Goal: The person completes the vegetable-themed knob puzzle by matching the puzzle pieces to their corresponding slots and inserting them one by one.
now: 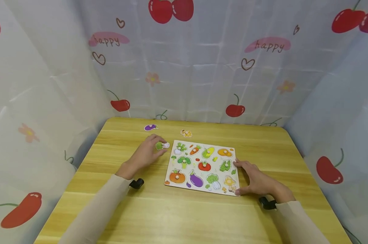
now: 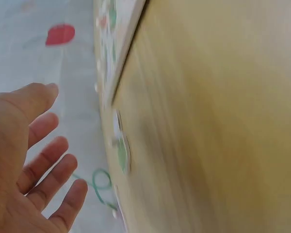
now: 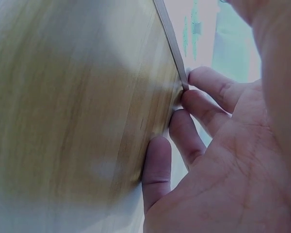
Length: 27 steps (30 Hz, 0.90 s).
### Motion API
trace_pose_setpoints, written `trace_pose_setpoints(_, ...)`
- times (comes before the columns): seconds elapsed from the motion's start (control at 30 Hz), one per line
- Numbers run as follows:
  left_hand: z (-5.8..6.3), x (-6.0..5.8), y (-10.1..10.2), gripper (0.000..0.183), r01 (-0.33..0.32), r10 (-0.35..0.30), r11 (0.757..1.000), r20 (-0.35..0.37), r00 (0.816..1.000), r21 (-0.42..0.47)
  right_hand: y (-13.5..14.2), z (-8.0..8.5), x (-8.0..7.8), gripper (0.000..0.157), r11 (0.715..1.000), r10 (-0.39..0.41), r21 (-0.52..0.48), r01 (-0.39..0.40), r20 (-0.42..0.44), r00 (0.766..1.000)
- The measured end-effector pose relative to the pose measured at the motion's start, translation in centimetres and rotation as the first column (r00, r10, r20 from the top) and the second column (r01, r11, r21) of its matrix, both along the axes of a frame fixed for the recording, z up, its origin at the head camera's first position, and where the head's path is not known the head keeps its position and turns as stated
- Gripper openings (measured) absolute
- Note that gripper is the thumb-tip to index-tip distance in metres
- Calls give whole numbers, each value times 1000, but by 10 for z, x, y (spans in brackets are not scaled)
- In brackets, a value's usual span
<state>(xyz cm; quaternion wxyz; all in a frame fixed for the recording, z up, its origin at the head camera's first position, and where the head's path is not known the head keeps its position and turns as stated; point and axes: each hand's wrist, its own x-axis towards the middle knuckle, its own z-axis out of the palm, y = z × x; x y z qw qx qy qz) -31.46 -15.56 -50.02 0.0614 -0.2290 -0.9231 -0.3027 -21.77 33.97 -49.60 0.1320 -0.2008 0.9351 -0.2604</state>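
Left grip [image 1: 145, 154], fingers parted and empty, hovers near the flat bok choy piece [image 1: 159, 146] on the wood-grained tabletop [image 1: 159, 217]; right grip [image 1: 258, 179], fingers extended, touches the edge of the rectangular puzzle board [image 1: 216, 169].

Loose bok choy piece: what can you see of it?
The loose bok choy piece is a thin cutout, perhaps wood, with green leaves, white stalks and a small knob. It lies flat on the table, left of the puzzle board, stalks toward it. The left hand hovers close, apparently not touching.
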Motion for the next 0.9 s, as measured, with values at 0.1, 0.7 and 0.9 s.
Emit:
trace_pose_setpoints(0.1, -4, -18, -8, 39, -49, 49, 999, 2, 999, -1, 1, -1, 1, 117, 1000, 5, -7, -5, -6, 1000)
trace_pose_setpoints(0.7, -20, -87, -38, 66, -152, 167, 981, 123, 978, -123, 2, -5, 0, 118, 1000, 3, 0, -3, -22, 1000)
trace_pose_setpoints(0.9, -22, -94, -39, 64, -149, 173, 967, 106, 979, -205, 4, -5, 0, 119, 1000, 3, -3, -3, -29, 1000)
